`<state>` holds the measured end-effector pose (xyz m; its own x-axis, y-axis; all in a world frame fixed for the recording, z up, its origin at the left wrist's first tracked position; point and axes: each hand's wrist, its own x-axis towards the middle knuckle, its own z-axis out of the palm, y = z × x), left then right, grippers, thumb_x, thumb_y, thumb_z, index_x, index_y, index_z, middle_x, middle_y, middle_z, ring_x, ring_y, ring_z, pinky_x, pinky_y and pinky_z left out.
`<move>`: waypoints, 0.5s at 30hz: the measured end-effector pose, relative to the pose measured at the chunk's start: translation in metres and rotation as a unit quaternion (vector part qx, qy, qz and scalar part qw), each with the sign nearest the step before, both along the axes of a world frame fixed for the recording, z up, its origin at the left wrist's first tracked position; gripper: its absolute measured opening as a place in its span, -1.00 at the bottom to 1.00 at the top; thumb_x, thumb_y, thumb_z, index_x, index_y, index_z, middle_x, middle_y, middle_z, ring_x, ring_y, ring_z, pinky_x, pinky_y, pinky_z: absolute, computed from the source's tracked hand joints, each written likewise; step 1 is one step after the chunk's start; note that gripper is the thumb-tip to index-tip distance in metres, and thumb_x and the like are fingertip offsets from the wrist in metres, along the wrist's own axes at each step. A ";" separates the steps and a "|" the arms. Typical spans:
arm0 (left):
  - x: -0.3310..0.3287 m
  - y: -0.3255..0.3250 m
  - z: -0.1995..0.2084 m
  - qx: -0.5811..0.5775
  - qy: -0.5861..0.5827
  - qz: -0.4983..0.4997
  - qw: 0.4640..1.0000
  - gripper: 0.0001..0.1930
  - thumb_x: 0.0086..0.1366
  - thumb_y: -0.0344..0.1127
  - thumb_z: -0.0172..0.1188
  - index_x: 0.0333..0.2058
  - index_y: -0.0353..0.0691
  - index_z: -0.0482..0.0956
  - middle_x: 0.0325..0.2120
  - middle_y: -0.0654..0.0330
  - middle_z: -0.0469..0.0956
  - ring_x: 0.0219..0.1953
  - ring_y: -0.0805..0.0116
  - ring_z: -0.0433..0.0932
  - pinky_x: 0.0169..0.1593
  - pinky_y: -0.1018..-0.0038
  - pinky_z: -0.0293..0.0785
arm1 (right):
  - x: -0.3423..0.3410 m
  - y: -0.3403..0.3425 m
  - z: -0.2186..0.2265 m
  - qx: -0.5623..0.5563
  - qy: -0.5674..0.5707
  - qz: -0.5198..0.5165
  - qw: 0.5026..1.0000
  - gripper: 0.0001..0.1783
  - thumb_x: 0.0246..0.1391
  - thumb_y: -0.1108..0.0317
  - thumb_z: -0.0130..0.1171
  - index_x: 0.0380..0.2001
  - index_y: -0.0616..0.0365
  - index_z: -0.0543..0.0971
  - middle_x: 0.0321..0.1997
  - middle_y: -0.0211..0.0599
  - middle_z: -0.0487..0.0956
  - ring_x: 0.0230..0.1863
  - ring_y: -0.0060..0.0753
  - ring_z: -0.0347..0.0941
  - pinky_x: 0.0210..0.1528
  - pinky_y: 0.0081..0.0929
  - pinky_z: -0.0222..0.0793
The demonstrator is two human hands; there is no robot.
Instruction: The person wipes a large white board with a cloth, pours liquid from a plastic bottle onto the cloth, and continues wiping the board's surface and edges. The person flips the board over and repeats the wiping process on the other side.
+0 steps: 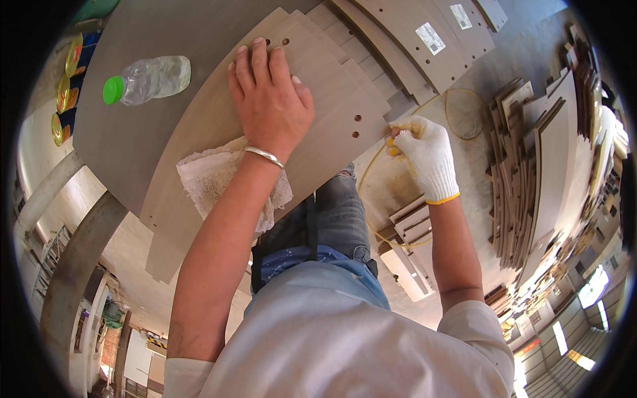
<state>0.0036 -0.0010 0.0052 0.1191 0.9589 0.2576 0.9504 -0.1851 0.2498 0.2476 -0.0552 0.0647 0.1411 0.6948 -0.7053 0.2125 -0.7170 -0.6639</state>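
My bare left hand (273, 99) lies on the top wooden panel (318, 99), fingers stretched forward and thumb out to the side. That panel is grey-brown with a curved edge and small drilled holes, on a stack of similar boards. Under my left wrist a crumpled, stained whitish rag (209, 174) spreads over the panel's near edge. My right hand (424, 149) wears a white knit glove with yellow fingertips. It is closed beside the panel's right corner, fingers curled in; what they pinch, if anything, is hidden.
A clear bottle with a green cap (147, 81) lies on the grey tabletop (166, 30) at left, near several cans (66, 93). More drilled panels (424, 33) with labels sit at the far right. A yellow hose (378, 162) trails over the floor; board stacks (531, 172) stand at right.
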 end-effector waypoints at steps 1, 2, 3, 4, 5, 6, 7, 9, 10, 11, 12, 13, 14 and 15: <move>0.000 0.000 0.000 0.001 -0.001 -0.002 1.000 -0.49 0.21 -0.33 0.13 0.14 -0.35 0.36 0.26 -0.14 0.33 0.34 -0.28 0.23 0.40 -0.18 0.10 | 0.000 0.000 0.000 -0.004 -0.004 0.001 1.000 -0.77 0.16 0.54 0.21 -0.15 0.45 0.66 -0.32 -0.18 0.69 -0.34 -0.45 0.65 -0.28 -0.53 0.59; 0.000 0.000 0.000 0.002 -0.002 -0.003 1.000 -0.50 0.20 -0.32 0.14 0.12 -0.36 0.37 0.26 -0.15 0.33 0.33 -0.30 0.23 0.40 -0.20 0.09 | 0.000 0.001 0.001 -0.008 -0.008 0.001 1.000 -0.76 0.15 0.53 0.22 -0.15 0.46 0.66 -0.32 -0.18 0.69 -0.35 -0.46 0.65 -0.29 -0.53 0.58; 0.000 0.001 -0.001 -0.002 0.000 -0.003 1.000 -0.50 0.20 -0.32 0.14 0.12 -0.36 0.37 0.26 -0.15 0.33 0.33 -0.30 0.23 0.40 -0.20 0.09 | -0.001 0.004 0.001 -0.020 -0.021 0.010 1.000 -0.77 0.13 0.52 0.23 -0.17 0.45 0.66 -0.33 -0.18 0.69 -0.36 -0.46 0.65 -0.29 -0.52 0.58; 0.000 0.002 -0.002 -0.006 0.001 -0.003 1.000 -0.49 0.20 -0.32 0.14 0.12 -0.37 0.37 0.26 -0.16 0.33 0.33 -0.29 0.23 0.40 -0.21 0.09 | -0.002 0.009 0.003 -0.032 -0.033 0.019 0.999 -0.78 0.12 0.52 0.23 -0.19 0.45 0.66 -0.34 -0.18 0.69 -0.37 -0.45 0.64 -0.29 -0.51 0.57; 0.000 0.002 -0.004 -0.010 0.003 -0.004 1.000 -0.49 0.20 -0.31 0.14 0.12 -0.37 0.36 0.26 -0.16 0.33 0.33 -0.29 0.23 0.40 -0.21 0.08 | -0.004 0.012 0.003 -0.044 -0.046 0.027 0.998 -0.79 0.10 0.51 0.24 -0.21 0.45 0.67 -0.35 -0.18 0.69 -0.38 -0.45 0.64 -0.29 -0.49 0.56; 0.001 0.002 -0.002 -0.010 0.002 -0.002 1.000 -0.49 0.21 -0.33 0.13 0.14 -0.37 0.36 0.27 -0.15 0.33 0.34 -0.29 0.22 0.40 -0.19 0.09 | -0.004 0.011 0.002 -0.028 -0.067 0.051 0.996 -0.79 0.09 0.52 0.25 -0.22 0.45 0.66 -0.36 -0.18 0.69 -0.38 -0.45 0.64 -0.29 -0.48 0.56; 0.001 0.001 0.000 -0.011 0.000 0.000 1.000 -0.48 0.22 -0.34 0.12 0.15 -0.36 0.36 0.27 -0.14 0.33 0.34 -0.29 0.22 0.40 -0.18 0.09 | -0.005 0.008 -0.002 -0.012 -0.089 0.075 0.993 -0.79 0.07 0.52 0.26 -0.23 0.44 0.65 -0.37 -0.18 0.69 -0.37 -0.45 0.64 -0.28 -0.47 0.55; 0.001 0.001 0.002 -0.009 -0.004 0.000 1.000 -0.48 0.22 -0.36 0.11 0.17 -0.36 0.35 0.27 -0.13 0.33 0.34 -0.29 0.22 0.40 -0.16 0.10 | -0.010 0.004 -0.004 0.001 -0.109 0.093 0.990 -0.78 0.07 0.56 0.22 -0.18 0.41 0.63 -0.35 -0.18 0.69 -0.35 -0.45 0.63 -0.27 -0.48 0.54; 0.000 0.000 0.001 -0.006 -0.006 -0.001 1.000 -0.48 0.22 -0.36 0.11 0.17 -0.36 0.35 0.27 -0.14 0.33 0.34 -0.29 0.22 0.40 -0.16 0.09 | -0.016 0.002 -0.004 -0.002 -0.109 0.087 0.990 -0.74 0.09 0.60 0.18 -0.12 0.38 0.61 -0.31 -0.18 0.68 -0.32 -0.46 0.62 -0.28 -0.50 0.53; 0.001 0.000 0.000 -0.004 -0.009 -0.003 1.000 -0.48 0.22 -0.36 0.11 0.17 -0.36 0.35 0.27 -0.14 0.32 0.34 -0.29 0.22 0.40 -0.16 0.09 | -0.018 -0.001 -0.003 -0.005 -0.108 0.082 0.991 -0.70 0.10 0.64 0.14 -0.06 0.36 0.59 -0.28 -0.18 0.68 -0.30 -0.47 0.61 -0.28 -0.53 0.52; 0.001 0.001 0.001 -0.006 -0.007 -0.003 1.000 -0.48 0.22 -0.37 0.11 0.17 -0.36 0.35 0.27 -0.14 0.32 0.34 -0.29 0.22 0.40 -0.16 0.09 | -0.016 -0.009 -0.009 0.011 -0.051 0.036 0.998 -0.67 0.11 0.66 0.13 -0.02 0.34 0.57 -0.25 -0.19 0.68 -0.26 -0.47 0.61 -0.25 -0.53 0.52; 0.001 0.000 0.003 -0.010 -0.003 -0.003 1.000 -0.47 0.22 -0.37 0.11 0.18 -0.36 0.35 0.27 -0.14 0.32 0.34 -0.29 0.22 0.40 -0.17 0.09 | -0.012 -0.021 -0.016 0.026 0.008 -0.010 1.000 -0.63 0.11 0.67 0.12 0.02 0.33 0.54 -0.23 -0.19 0.68 -0.22 -0.46 0.61 -0.22 -0.53 0.52; 0.002 0.001 0.004 -0.013 0.002 -0.003 1.000 -0.47 0.22 -0.37 0.10 0.18 -0.36 0.34 0.27 -0.14 0.32 0.34 -0.29 0.21 0.40 -0.17 0.09 | -0.008 -0.031 -0.021 0.042 0.067 -0.055 0.995 -0.59 0.12 0.68 0.11 0.07 0.32 0.52 -0.20 -0.20 0.68 -0.18 -0.46 0.61 -0.18 -0.53 0.53; 0.002 0.001 0.003 -0.010 -0.003 -0.003 1.000 -0.47 0.22 -0.37 0.10 0.18 -0.35 0.34 0.27 -0.14 0.32 0.34 -0.29 0.21 0.40 -0.17 0.09 | -0.011 -0.035 -0.014 0.032 0.103 -0.087 0.990 -0.52 0.07 0.73 0.10 0.10 0.29 0.49 -0.08 -0.21 0.64 -0.09 -0.45 0.60 -0.02 -0.52 0.50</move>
